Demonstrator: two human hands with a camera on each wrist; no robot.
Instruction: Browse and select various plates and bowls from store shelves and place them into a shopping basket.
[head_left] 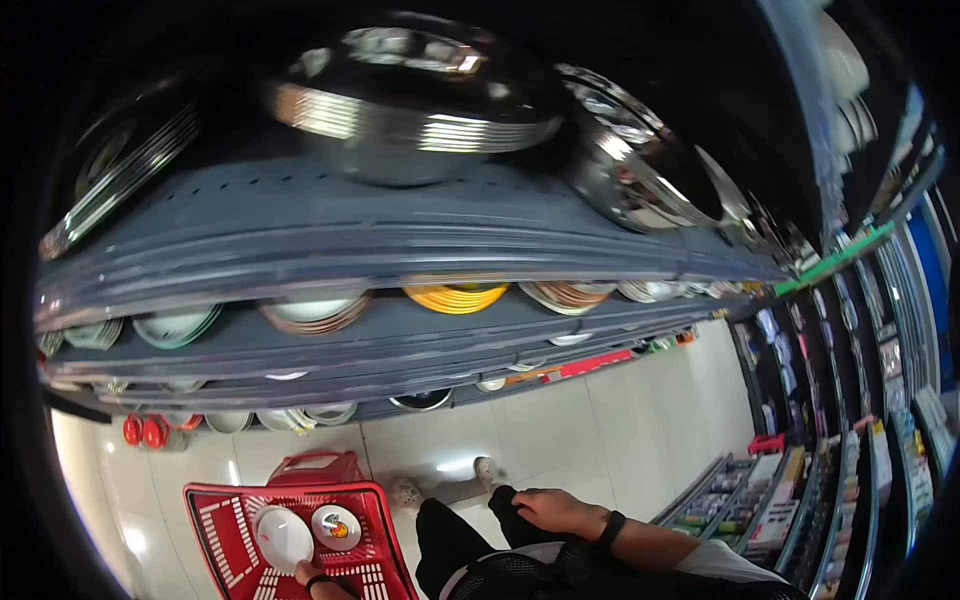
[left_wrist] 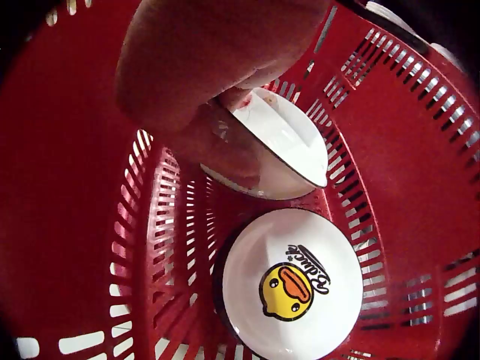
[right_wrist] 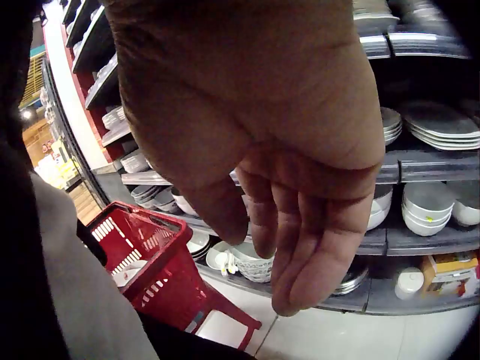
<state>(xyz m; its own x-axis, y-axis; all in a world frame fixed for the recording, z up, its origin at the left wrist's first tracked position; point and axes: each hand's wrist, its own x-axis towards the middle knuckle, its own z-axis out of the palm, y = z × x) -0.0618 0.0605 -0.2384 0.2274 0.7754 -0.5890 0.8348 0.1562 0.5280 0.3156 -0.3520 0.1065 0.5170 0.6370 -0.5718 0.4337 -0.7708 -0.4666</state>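
At the far left, the red basket (head_left: 392, 536) surrounds the plain white bowl (head_left: 282, 535), which lies just ahead of the left grip (head_left: 306, 572). That grip pinches the bowl's near rim, thumb and fingers on opposite sides. In the left wrist view the bowl tilts; I cannot tell a long axis. Ahead and right of this grip sits the duck-print bowl (left_wrist: 292, 283), face up; whether the bowls touch is unclear. Farther right, the right grip (head_left: 550, 509) hangs loose, holding nothing, well apart from both bowls; the left is nearer.
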